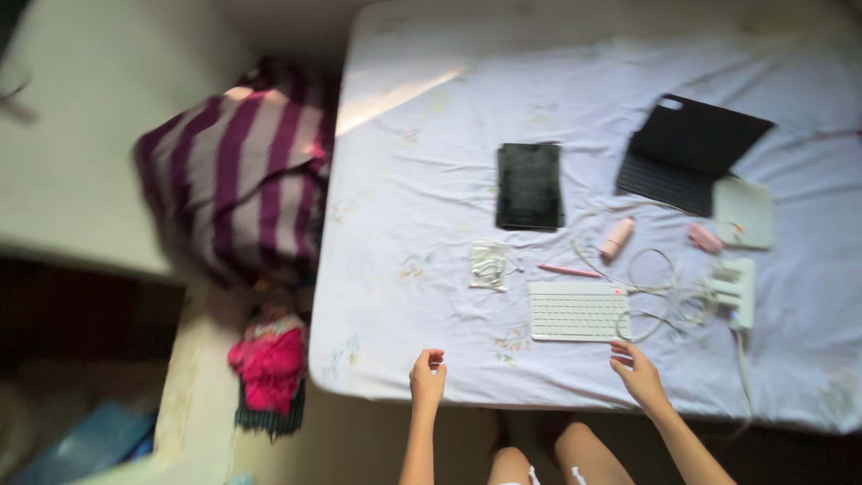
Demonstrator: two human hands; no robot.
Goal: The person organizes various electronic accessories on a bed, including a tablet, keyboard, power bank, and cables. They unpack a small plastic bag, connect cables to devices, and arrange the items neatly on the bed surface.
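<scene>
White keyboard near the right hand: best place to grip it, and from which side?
The keyboard lies flat on the sheet, long edge toward the person. Probably best to pinch its short right end, coming from the near right corner, where the right hand already hovers. A thin slab gives only edges to hold. The white cable coils just beyond that end, so keep fingers low and clear of it.

Bare forearms (no sleeves), bare knees
</scene>
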